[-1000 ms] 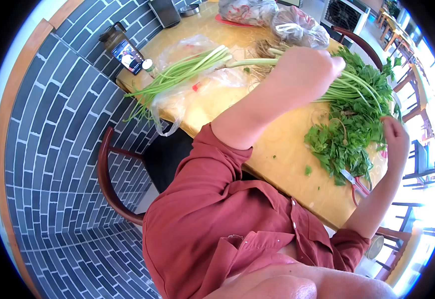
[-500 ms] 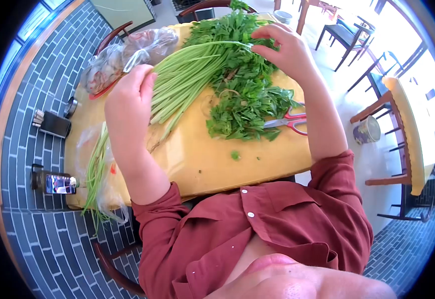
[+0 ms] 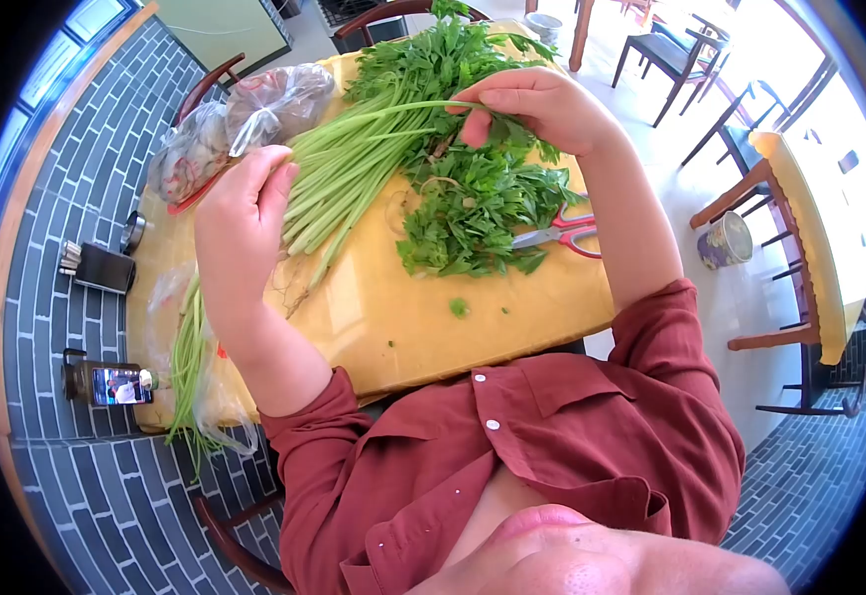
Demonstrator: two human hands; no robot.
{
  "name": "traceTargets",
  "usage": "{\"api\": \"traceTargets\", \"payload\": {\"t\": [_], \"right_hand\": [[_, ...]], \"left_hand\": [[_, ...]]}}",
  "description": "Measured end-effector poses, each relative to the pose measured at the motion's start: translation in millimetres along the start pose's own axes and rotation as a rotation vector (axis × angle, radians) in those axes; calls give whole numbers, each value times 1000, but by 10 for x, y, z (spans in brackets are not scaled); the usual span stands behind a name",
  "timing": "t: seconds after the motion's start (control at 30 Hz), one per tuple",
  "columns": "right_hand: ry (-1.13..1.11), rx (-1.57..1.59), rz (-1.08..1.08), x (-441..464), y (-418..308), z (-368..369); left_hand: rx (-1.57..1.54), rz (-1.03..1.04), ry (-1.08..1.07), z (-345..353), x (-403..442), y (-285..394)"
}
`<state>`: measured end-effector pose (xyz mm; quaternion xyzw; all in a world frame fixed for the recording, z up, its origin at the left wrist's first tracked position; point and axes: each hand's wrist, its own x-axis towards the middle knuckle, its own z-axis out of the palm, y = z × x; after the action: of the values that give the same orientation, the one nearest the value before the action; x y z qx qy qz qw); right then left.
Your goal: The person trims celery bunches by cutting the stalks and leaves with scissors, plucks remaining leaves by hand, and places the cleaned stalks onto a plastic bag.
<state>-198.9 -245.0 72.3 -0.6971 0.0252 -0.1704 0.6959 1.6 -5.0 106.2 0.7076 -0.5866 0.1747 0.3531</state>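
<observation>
A long bundle of thin green celery stalks (image 3: 349, 193) lies across the yellow table, its leafy tops at the far side. One stalk is lifted above the bundle, stretched between my two hands. At its root end, my left hand (image 3: 245, 203) is closed in a pinch. My right hand (image 3: 547, 107) pinches the same stalk near the leaves, thumb and forefinger together. Below that hand spreads a heap of loose celery leaves (image 3: 488, 223). Red-handled scissors (image 3: 562, 235) lie beside the heap, their blades partly on the leaves.
Filled clear plastic bags (image 3: 274, 104) sit at the table's back left. More thin stalks (image 3: 187, 347) hang over the left edge by a plastic bag (image 3: 223, 402). A lit phone (image 3: 122, 386) and a black holder (image 3: 106, 268) stand near the brick wall.
My right hand has come left and a little lower, its fingers closing nearer on the stalk. My left hand has shifted slightly down and left, still pinching. The whole view has shifted slightly.
</observation>
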Motion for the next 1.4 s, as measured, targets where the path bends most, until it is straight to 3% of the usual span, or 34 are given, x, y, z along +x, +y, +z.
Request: {"api": "traceTargets", "payload": {"t": [0.23,0.5,0.67,0.77,0.87,1.0,1.13,1.33,1.4], "right_hand": [[-276,-36,-72,-55,38,-118],[-480,-512,-135,-11,36,-162],[-308,-789,-30,7,33,-129],[-159,-1037,-191,21,82,-14],[-30,-1070,-228,49,95,38],[238,-922,-164,97,142,-81],[459,-500,-113,168,335,-292],[689,-751,-7,172,234,-49],[681,-470,-98,186,296,-182]], "left_hand": [[-51,136,-50,-99,11,-135],[-31,226,-70,-226,-10,-170],[19,306,-34,-182,-68,-338],[95,278,-39,-167,-96,-330],[111,248,-16,-170,-109,-330],[60,268,17,-118,-95,-338],[106,253,-3,-75,-79,-266],[102,269,1,-20,-66,-253],[127,261,3,-22,-63,-229]]}}
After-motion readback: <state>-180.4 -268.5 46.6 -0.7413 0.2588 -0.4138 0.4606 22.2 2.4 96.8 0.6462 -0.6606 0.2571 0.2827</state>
